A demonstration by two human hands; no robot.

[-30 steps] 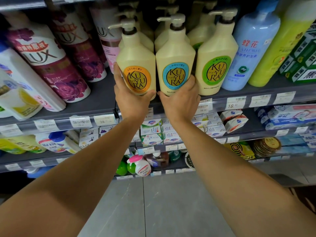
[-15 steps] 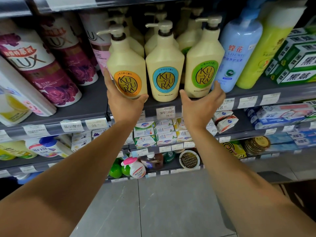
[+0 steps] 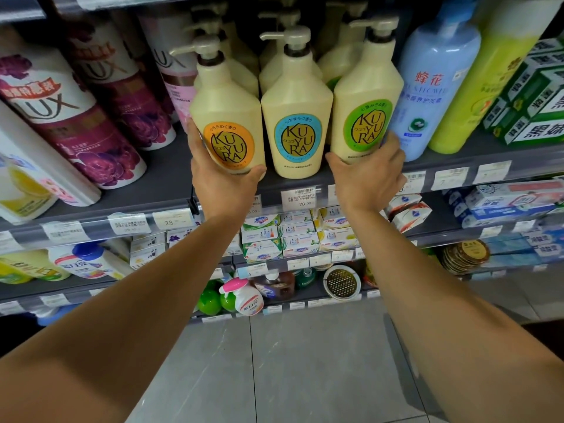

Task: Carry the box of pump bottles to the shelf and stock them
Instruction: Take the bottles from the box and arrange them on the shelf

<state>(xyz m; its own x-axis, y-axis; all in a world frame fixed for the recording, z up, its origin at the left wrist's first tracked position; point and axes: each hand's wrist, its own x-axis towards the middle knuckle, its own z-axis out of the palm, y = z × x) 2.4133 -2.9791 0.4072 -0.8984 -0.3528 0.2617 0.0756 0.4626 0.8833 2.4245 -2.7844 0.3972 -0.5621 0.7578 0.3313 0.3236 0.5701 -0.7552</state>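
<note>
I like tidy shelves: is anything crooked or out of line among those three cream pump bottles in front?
Nothing spilled or damaged. The orange-label bottle leans slightly in the left hand; the blue-label one stands upright.

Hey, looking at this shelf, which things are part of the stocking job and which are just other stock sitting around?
Part of the job:
orange-label bottle, in the left hand
blue-label bottle
green-label bottle, in the right hand
shelf

Just sitting there:
Lux bottles
light blue bottle
soap boxes
</note>
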